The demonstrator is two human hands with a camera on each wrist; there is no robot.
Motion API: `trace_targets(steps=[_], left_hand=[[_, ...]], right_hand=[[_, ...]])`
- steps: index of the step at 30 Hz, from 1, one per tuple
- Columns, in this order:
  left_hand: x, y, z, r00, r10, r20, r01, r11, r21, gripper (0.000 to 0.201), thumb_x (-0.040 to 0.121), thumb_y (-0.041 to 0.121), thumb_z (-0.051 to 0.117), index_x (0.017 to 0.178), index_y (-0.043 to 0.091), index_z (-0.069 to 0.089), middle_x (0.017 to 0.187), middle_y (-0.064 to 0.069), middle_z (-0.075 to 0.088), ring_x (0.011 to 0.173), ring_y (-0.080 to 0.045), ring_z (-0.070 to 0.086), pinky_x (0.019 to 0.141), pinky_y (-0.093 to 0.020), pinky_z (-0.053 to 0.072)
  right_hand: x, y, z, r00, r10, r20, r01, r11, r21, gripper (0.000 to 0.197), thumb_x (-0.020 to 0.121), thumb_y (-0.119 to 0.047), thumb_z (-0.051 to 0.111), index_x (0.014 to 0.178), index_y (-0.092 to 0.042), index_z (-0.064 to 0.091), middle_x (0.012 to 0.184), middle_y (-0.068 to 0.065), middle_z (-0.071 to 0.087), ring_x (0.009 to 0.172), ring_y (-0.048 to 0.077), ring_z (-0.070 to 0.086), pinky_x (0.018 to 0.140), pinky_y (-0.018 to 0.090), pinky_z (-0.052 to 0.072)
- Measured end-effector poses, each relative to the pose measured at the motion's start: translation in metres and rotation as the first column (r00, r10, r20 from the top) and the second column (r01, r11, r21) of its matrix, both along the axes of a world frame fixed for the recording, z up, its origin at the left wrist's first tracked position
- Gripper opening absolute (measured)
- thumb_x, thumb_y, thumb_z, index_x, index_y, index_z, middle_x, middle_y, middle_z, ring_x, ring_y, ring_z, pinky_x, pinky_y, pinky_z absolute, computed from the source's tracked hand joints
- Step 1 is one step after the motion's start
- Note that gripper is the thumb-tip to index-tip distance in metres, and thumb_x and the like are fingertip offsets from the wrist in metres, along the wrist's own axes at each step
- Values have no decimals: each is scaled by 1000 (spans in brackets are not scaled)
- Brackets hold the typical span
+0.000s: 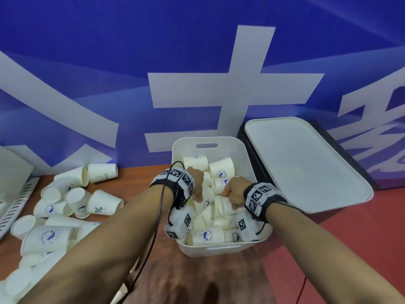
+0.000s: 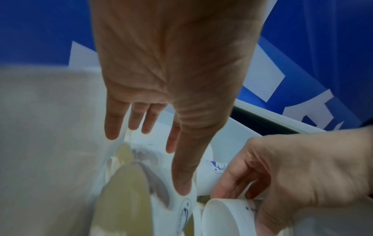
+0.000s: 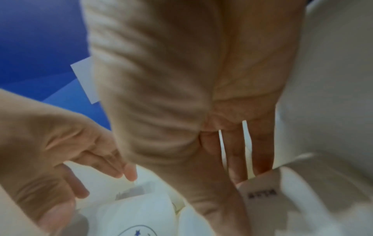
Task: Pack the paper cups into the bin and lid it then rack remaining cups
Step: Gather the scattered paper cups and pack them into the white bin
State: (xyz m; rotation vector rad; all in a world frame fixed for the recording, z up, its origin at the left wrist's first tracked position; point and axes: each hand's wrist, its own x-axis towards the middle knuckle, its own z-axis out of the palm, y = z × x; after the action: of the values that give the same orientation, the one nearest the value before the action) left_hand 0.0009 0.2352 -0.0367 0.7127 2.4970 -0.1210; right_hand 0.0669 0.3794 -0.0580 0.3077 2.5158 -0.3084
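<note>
The paper cups in the bin (image 1: 198,235) lie loose and jumbled, heaped close to the rim of the white plastic bin (image 1: 182,150), which sits at the centre of the head view. Both hands are down among them. The left hand (image 2: 161,79) has its fingers straight and spread, thumb tip pressing on a cup. The right hand (image 3: 191,87) also has straight fingers, laid against a cup's side; neither hand holds anything.

To do this step well, I judge the hands should press and level the heap so nothing rides above the rim, or the lid will not seat.

One bin, one white lid (image 1: 306,163) propped at two o'clock. Roughly a dozen or more loose cups on the table (image 1: 50,235) lie at nine o'clock, several overlapping, so an exact count is not possible. A slotted grey rack (image 1: 15,202) shows at the far left edge.
</note>
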Motion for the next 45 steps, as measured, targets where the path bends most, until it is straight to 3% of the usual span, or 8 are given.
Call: trace_targets(steps=[6, 18, 22, 26, 32, 35, 41, 45], left_hand=[[-14, -22, 12, 996, 77, -44, -60, 950, 307, 37, 84, 20, 68, 117, 7, 61, 116, -6, 61, 108, -23, 57, 86, -28, 44], [-36, -93, 19, 865, 498, 58, -375, 566, 734, 16, 86, 9, 59, 101, 7, 64, 105, -10, 66, 100, -27, 61, 79, -28, 46], [-47, -126, 11, 773, 625, 110, -506, 502, 702, 12, 88, 11, 56, 96, 6, 63, 103, -11, 66, 97, -30, 61, 79, -31, 47], [-49, -155, -2, 722, 687, 83, -567, 519, 640, 7, 87, 10, 57, 92, 8, 62, 101, -11, 65, 98, -30, 59, 82, -32, 46], [-49, -206, -24, 654, 755, 53, -662, 537, 523, 27, 81, 5, 56, 63, 17, 40, 72, -7, 50, 78, -26, 52, 70, -31, 41], [-51, -222, -32, 635, 770, 58, -702, 545, 458, 5, 82, 7, 56, 86, 9, 54, 86, -10, 57, 89, -33, 63, 80, -35, 51], [-65, -224, -67, 619, 785, -37, -743, 600, 298, 48, 82, 21, 68, 124, 5, 49, 122, -18, 55, 113, -32, 55, 94, -37, 48], [-69, -216, -93, 614, 785, -83, -766, 618, 175, 72, 68, 39, 78, 124, 11, 43, 130, -19, 45, 122, -35, 45, 102, -42, 41]], right_hand=[[-1, -4, 9, 995, -18, -101, 10, 997, -76, 43, 79, -4, 71, 120, -16, 67, 123, -2, 65, 113, 14, 59, 97, 22, 47], [-13, -16, 25, 926, -163, -341, 94, 973, -211, 14, 81, -18, 68, 90, -11, 76, 100, 1, 73, 87, 12, 62, 80, 19, 47], [-27, -59, 42, 843, -318, -434, 105, 889, -446, 19, 84, -21, 61, 86, -7, 73, 92, 6, 73, 91, 22, 66, 88, 35, 53], [-40, -111, 47, 773, -377, -510, 88, 860, -502, 22, 88, -18, 59, 107, -12, 68, 111, 2, 68, 103, 16, 61, 91, 21, 43], [-58, -161, 23, 819, -452, -353, 246, 833, -495, 74, 88, -14, 55, 150, -11, 15, 152, 11, 25, 136, 28, 33, 108, 31, 32], [-66, -167, 17, 855, -433, -285, 267, 838, -476, 83, 88, -5, 47, 153, -15, -4, 157, 10, 15, 138, 29, 32, 108, 30, 32], [-68, -160, 13, 926, -336, -175, 229, 865, -446, 88, 91, -5, 41, 148, -25, -23, 111, 13, 60, 82, 23, 57, 75, 30, 47], [-69, -153, 8, 920, -359, -160, 247, 846, -473, 90, 90, -4, 40, 148, -31, -23, 92, 10, 58, 83, 26, 60, 76, 31, 48]])
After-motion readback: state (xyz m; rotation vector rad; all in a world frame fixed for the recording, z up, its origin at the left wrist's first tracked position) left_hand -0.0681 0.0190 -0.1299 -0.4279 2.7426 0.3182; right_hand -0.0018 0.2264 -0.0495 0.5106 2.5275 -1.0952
